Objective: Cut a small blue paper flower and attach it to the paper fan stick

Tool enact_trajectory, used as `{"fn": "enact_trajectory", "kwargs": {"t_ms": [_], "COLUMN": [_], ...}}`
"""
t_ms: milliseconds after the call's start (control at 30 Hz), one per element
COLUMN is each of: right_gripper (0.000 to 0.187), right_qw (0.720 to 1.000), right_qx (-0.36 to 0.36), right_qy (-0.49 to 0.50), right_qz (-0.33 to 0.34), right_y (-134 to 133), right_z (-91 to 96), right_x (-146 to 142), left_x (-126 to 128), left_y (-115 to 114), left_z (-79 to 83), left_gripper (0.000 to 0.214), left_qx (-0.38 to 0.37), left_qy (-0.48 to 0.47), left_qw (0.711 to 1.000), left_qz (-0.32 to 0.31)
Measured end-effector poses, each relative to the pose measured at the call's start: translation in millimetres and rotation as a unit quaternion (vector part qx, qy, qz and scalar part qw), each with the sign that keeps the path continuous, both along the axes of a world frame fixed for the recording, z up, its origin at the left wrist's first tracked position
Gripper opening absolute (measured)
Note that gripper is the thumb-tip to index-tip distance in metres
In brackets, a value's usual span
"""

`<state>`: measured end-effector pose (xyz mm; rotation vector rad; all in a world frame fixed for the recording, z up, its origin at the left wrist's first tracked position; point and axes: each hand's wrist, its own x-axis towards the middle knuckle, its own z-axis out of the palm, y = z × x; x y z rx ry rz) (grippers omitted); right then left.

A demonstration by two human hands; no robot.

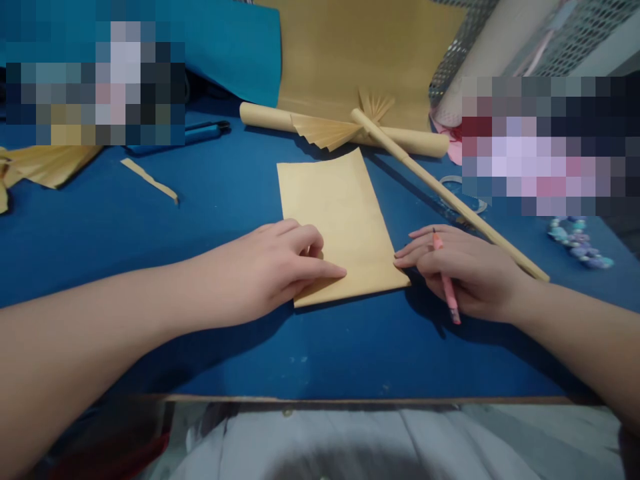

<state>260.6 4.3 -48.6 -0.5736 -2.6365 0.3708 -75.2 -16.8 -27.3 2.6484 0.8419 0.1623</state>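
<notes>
A tan sheet of paper [340, 213] lies flat on the blue table [150, 233] in front of me. My left hand [270, 267] rests on its lower left part, fingers curled with the index finger stretched across the sheet. My right hand [465, 270] lies at the sheet's right edge, fingertips touching it, with a pink pencil [447, 283] held between the fingers.
A long rolled paper stick [450, 200] runs diagonally past my right hand. Behind the sheet lie a thicker paper roll [270, 119], pleated paper fans [325, 130], a large tan sheet [360, 53] and teal paper [235, 47]. A blue pen [205, 130], a paper strip [150, 179], beads [580, 241].
</notes>
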Motion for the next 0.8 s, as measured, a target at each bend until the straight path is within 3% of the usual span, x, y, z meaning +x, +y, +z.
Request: {"fn": "enact_trajectory", "kwargs": {"t_ms": [800], "right_gripper": [0.033], "right_qw": [0.998], "right_qx": [-0.061], "right_qy": [0.027], "right_qz": [0.003], "right_y": [-2.9], "right_z": [0.2], "right_x": [2.2], "left_x": [1.3], "left_y": [-1.6], "left_z": [4.4], "left_gripper": [0.039], "left_qx": [-0.018], "left_qy": [0.007], "left_qw": [1.0], "left_qz": [0.006]}}
